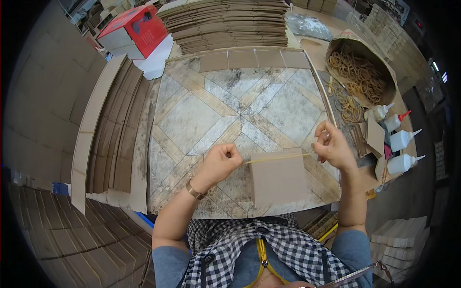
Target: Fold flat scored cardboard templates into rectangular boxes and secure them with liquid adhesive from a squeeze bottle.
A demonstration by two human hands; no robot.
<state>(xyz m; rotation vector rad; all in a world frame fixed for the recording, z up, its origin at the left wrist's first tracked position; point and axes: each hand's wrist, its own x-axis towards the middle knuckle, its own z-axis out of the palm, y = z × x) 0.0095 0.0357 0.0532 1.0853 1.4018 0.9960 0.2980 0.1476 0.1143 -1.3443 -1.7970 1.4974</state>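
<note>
A thin yellow rubber band is stretched nearly level between my two hands. My left hand pinches its left end, fingers curled in. At the other end my right hand grips it between thumb and fingers, slightly higher. Beneath the band lies a flat-topped brown cardboard box or stack of cardboard, near the front edge of the table. The band runs across its far edge; I cannot tell whether it touches. Both hands are just off the cardboard's sides.
The worn, tile-patterned tabletop carries folded cardboard at left and a tall cardboard stack at the back. A red-and-white box stands back left. At right are an open bag of rubber bands and several white squeeze bottles.
</note>
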